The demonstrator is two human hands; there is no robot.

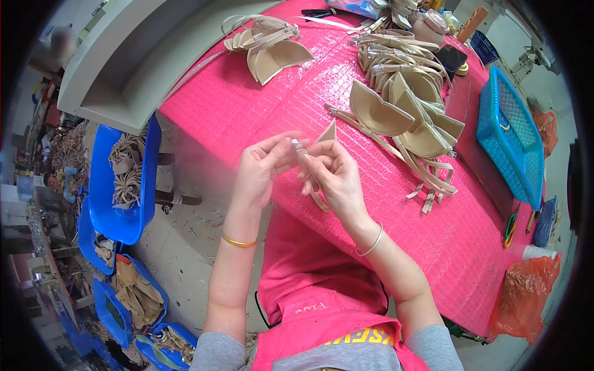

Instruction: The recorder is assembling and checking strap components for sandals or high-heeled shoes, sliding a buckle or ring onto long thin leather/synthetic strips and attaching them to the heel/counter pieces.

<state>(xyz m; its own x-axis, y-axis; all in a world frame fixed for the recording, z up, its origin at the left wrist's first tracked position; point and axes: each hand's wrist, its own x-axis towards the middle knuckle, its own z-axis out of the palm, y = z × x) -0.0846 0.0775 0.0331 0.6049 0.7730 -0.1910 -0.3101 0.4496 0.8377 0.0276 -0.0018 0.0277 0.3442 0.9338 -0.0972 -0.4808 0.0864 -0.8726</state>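
Beige strap [301, 151] pinched by left hand [263, 167] and right hand [337, 179] looks mid-work; whether the cup pile [405, 108] is done is unclear.

Btm ctr: small pale lettering [314, 307] on pink cloth apron [315, 275]; lower, bold yellow caps [362, 336], partly hidden, apron/shirt unclear.

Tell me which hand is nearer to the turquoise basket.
Right. The right hand is left of the turquoise basket, across the pink tabletop; the left hand is farther left, with the right hand between it and the basket.
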